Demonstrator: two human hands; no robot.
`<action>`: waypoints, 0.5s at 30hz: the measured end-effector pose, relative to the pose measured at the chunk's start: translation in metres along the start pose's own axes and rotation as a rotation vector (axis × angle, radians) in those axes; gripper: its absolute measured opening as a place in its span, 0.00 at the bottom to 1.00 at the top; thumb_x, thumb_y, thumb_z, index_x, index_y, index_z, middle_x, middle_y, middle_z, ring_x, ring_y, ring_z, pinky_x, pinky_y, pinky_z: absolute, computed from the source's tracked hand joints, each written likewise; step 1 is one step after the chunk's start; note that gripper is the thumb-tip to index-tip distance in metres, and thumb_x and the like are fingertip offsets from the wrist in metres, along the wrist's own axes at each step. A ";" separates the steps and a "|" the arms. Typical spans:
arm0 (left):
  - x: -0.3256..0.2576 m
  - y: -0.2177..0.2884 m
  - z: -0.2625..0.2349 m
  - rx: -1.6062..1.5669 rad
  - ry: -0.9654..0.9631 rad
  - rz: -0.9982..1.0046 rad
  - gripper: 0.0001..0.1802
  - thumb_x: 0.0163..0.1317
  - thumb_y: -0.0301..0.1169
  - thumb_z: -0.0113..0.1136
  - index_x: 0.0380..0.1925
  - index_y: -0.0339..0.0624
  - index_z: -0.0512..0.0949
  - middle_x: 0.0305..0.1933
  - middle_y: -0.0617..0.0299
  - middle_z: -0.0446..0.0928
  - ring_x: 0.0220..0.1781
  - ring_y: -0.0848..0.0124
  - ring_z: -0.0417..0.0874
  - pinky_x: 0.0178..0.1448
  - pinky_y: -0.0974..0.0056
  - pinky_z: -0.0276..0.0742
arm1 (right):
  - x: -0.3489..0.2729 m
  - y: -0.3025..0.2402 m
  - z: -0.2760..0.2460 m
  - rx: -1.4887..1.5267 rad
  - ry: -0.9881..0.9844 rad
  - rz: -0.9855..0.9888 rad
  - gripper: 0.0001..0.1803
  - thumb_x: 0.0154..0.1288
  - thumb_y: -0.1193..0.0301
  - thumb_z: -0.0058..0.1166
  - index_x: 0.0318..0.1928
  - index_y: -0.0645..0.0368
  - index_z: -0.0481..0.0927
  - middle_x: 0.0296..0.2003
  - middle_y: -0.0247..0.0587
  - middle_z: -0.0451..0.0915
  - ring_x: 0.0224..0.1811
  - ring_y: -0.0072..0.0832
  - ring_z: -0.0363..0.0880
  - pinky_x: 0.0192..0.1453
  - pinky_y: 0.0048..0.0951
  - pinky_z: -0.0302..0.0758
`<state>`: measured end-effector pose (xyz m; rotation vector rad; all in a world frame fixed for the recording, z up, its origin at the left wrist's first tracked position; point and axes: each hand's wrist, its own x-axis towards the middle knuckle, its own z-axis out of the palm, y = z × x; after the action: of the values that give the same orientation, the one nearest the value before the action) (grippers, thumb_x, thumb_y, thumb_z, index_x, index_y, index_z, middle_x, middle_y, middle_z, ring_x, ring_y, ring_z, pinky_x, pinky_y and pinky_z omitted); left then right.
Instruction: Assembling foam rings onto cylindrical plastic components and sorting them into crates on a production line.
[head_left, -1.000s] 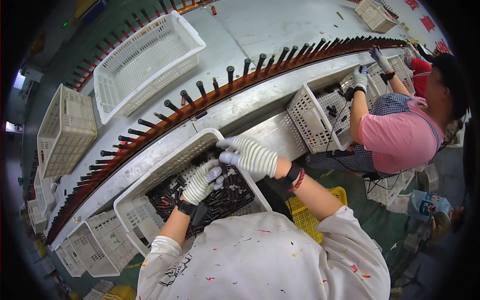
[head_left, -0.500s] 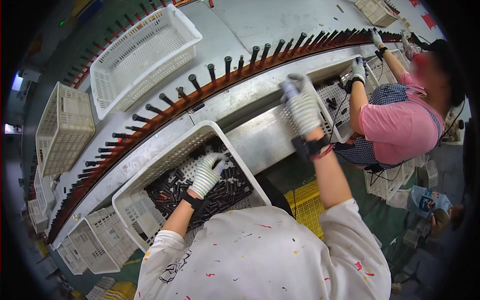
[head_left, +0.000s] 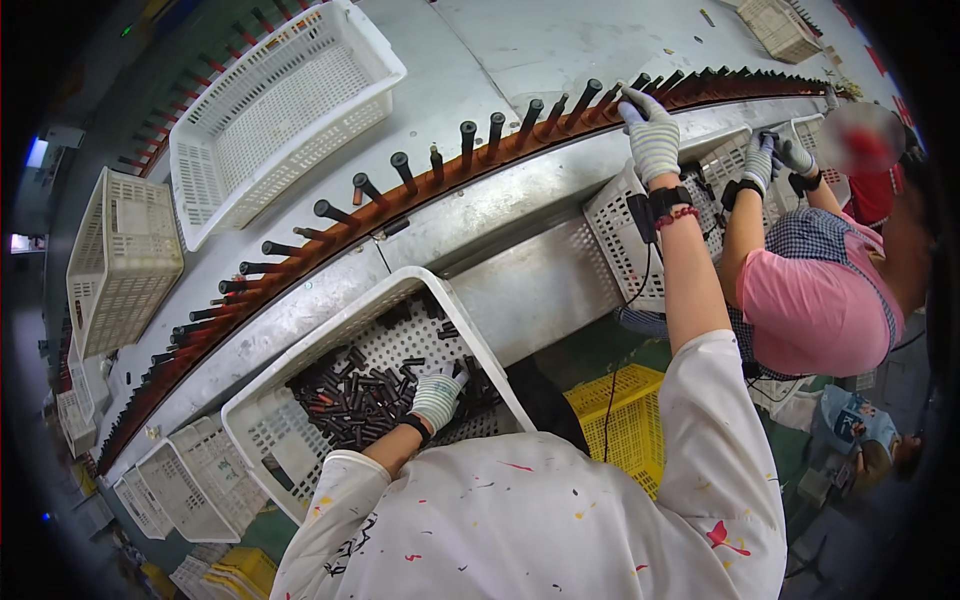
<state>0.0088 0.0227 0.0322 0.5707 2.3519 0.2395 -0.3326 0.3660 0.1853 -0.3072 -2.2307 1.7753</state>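
In a white perforated basket (head_left: 452,285) in front of me lies a heap of short black tubes (head_left: 365,400), a few with reddish parts. My left hand (head_left: 437,400), in a striped glove, is down among them at the heap's right side. Its fingers are curled in, and what they grip is hidden. Raised to the upper right, my right hand (head_left: 652,138) wears the same kind of glove. Its fingertips are pinched at a row of upright black tubes (head_left: 468,140) along a curved rust-brown track (head_left: 400,200); the thing between them is too small to make out.
A large white basket (head_left: 285,150) stands beyond the track, with another basket (head_left: 125,260) left of it. At right, a co-worker in pink (head_left: 815,310) works over a white basket (head_left: 625,235). A yellow crate (head_left: 625,415) is low on my right.
My right hand has gone up and right, from above the metal ledge to the track. My left hand has shifted lower and slightly right within the basket. The co-worker's hands have come closer together.
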 end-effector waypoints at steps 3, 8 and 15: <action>0.010 -0.002 0.004 -0.059 0.005 -0.002 0.21 0.53 0.29 0.57 0.50 0.43 0.73 0.48 0.44 0.71 0.48 0.50 0.77 0.50 0.49 0.74 | 0.038 0.006 0.001 -0.791 0.068 -0.578 0.12 0.58 0.65 0.55 0.40 0.56 0.83 0.38 0.54 0.79 0.43 0.49 0.76 0.50 0.41 0.73; 0.012 -0.015 0.015 -0.266 0.082 -0.016 0.16 0.58 0.27 0.51 0.47 0.35 0.73 0.40 0.38 0.74 0.41 0.47 0.79 0.47 0.50 0.75 | 0.050 -0.017 0.039 -1.015 -0.103 -0.420 0.12 0.59 0.66 0.51 0.39 0.58 0.83 0.37 0.55 0.80 0.44 0.51 0.78 0.50 0.43 0.74; 0.004 -0.042 0.011 -0.246 0.128 0.016 0.14 0.51 0.31 0.61 0.38 0.36 0.79 0.36 0.44 0.78 0.41 0.48 0.78 0.46 0.54 0.75 | 0.053 -0.029 0.083 -1.338 -0.532 -0.281 0.17 0.60 0.66 0.44 0.42 0.64 0.80 0.42 0.60 0.79 0.47 0.52 0.78 0.52 0.43 0.74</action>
<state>-0.0007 -0.0123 0.0080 0.4665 2.3932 0.5796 -0.4111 0.3010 0.2002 0.2812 -3.2728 -0.0229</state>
